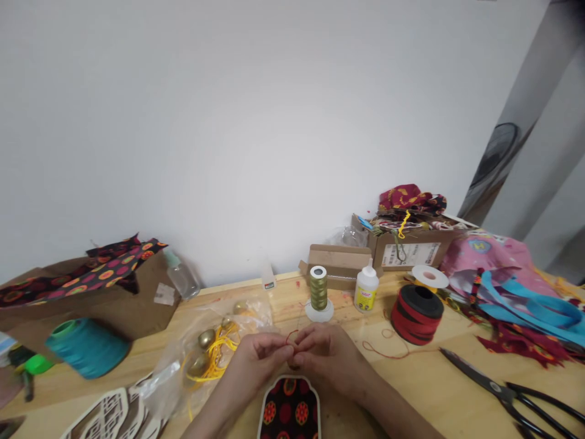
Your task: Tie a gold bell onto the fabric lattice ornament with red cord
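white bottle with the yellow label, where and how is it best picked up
Probably round the body of the white bottle, below its narrow nozzle, coming from the near side: it stands upright, the body is its broadest part, and a cardboard box sits behind it.

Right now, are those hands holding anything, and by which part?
The left hand and right hand appear to pinch a thin red cord beside its small loop; the exact spot of each grip is hidden.
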Motion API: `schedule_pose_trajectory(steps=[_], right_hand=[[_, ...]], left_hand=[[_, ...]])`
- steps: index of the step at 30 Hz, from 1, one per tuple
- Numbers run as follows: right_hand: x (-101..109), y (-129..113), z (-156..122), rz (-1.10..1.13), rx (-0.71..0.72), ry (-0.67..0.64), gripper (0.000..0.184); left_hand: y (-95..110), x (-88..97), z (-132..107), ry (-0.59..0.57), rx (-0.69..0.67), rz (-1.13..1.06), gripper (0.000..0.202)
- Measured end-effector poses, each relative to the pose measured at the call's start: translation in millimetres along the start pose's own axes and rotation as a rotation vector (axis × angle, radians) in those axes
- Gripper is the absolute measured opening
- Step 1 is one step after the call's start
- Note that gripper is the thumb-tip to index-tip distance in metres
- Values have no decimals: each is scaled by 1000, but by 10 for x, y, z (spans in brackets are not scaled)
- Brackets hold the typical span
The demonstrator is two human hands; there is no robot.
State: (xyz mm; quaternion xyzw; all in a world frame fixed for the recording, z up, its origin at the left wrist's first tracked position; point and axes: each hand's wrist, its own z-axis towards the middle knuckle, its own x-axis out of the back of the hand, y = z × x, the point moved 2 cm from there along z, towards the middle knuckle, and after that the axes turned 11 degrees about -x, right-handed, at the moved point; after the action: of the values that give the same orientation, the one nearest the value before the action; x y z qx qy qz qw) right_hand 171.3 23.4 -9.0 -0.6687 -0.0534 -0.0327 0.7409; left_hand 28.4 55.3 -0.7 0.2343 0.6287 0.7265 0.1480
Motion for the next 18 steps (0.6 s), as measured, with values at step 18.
schedule_pose_trajectory(steps=[18], right_hand=[[16,-205,-113,-297,335,63,11]], left_hand=[[-121,105,-20,130,61,-159,10]])
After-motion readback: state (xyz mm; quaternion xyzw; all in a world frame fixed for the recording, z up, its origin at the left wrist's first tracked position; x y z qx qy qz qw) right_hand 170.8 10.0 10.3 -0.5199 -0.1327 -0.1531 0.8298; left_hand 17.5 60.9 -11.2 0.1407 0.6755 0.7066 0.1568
